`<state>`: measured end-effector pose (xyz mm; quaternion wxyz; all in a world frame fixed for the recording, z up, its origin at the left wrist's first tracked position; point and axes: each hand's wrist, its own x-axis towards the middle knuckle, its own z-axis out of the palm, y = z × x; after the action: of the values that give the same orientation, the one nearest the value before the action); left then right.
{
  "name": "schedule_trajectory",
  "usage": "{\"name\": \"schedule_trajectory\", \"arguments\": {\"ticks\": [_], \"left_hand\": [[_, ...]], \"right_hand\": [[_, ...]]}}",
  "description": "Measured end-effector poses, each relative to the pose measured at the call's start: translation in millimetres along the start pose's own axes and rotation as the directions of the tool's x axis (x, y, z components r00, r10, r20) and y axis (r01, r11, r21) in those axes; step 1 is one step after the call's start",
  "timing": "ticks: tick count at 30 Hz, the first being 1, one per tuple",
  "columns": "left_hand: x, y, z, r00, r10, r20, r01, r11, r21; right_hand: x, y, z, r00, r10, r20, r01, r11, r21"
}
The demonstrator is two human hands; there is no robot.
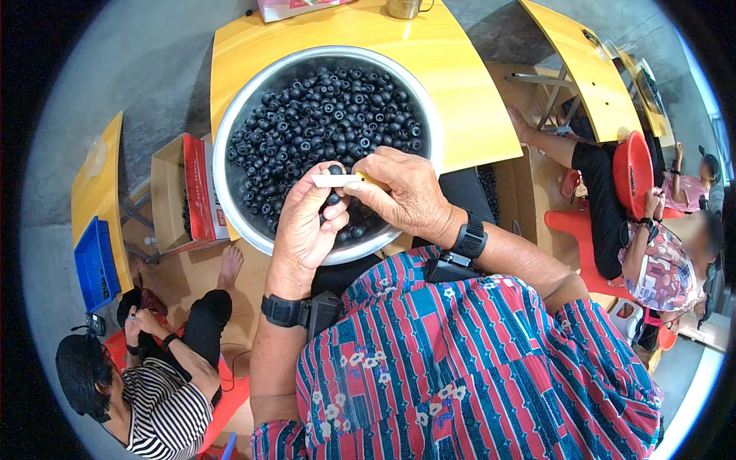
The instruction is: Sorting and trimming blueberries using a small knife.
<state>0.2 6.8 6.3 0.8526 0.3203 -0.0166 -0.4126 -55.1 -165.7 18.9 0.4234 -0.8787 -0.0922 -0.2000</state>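
A wide metal bowl (221, 184) in front of me holds a heap of small round black pieces (330, 107), many with a hole in one end. Over its near side, my left hand (295, 234) is closed on a few black pieces (333, 198) between thumb and fingers. My right hand (414, 195) grips a small knife (330, 181) by what shows of its yellow handle. The pale blade points left and lies across the pieces in my left fingers, near the thumb. My right fingers cover most of the handle.
The bowl overlaps a yellow table (475, 115), with a metal cup (402, 8) at its far edge. To the left stand an open carton (170, 192) and a blue tray (98, 264). People sit at left (165, 406) and right, one with a red basin (632, 172).
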Motion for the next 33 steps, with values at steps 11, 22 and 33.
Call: {"name": "schedule_trajectory", "arguments": {"ticks": [11, 22, 33], "left_hand": [[-1, -1, 0, 1.0, -0.012, 0.002, 0.012, 1.0, -0.011], [-1, -1, -1, 0.994, -0.055, 0.098, 0.055, 0.998, 0.0], [4, -1, -1, 1.0, -0.004, -0.009, 0.004, 0.998, -0.055]], "right_hand": [[0, -2, -1, 1.0, -0.002, -0.014, 0.002, 1.0, 0.008], [7, 9, -1, 0.964, 0.265, -0.023, -0.256, 0.948, 0.189], [3, 11, -4, 0.981, 0.191, 0.027, -0.183, 0.874, 0.451]]}}
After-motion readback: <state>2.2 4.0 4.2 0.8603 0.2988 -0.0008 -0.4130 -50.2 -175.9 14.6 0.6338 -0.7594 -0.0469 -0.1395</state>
